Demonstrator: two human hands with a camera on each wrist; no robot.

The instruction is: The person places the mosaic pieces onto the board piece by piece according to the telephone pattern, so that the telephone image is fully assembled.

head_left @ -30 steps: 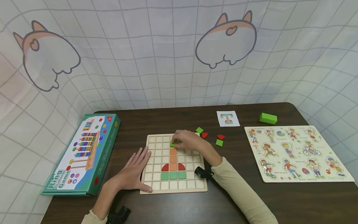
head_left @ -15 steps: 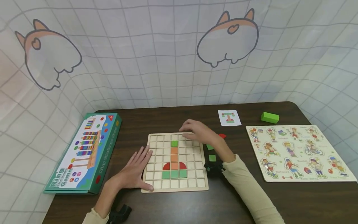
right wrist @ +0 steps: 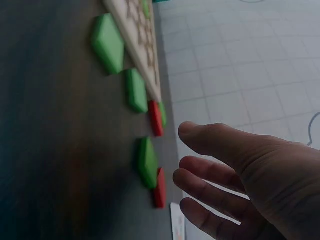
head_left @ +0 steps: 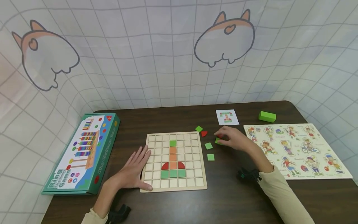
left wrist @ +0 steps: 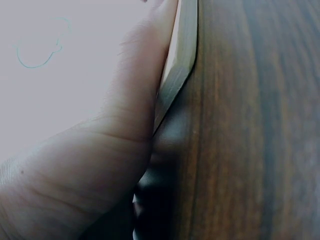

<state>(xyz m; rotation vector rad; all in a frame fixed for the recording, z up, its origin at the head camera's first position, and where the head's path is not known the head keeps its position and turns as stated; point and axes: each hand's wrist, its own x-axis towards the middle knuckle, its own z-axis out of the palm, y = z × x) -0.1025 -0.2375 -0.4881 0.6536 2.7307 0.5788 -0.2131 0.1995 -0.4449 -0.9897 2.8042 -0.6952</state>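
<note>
My left hand (head_left: 130, 171) lies spread on the left edge of the wooden grid board (head_left: 190, 188), its thumb at the bottom left corner. On the board sit a green square (head_left: 173, 143), orange squares (head_left: 173, 158) in a column below it, two red quarter-round pieces (head_left: 181, 165) and a row of green squares (head_left: 173, 173). My right hand (head_left: 235, 139) hovers over a loose green tile (right wrist: 147, 162) and a red piece (right wrist: 160, 190), thumb and fingers apart. In the right wrist view nothing is between them.
More loose tiles lie right of the board: green (head_left: 208, 146), green (head_left: 210, 157), green (head_left: 199, 128) and red (head_left: 204, 133). Behind are a pattern card (head_left: 227, 117) and a green block (head_left: 267, 116). A picture puzzle board (head_left: 296, 161) lies right; a game box (head_left: 81, 152) stands left.
My right hand has let go of the green square at the top of the column and moved right, off the board, to the loose tiles. My left hand stays put.
</note>
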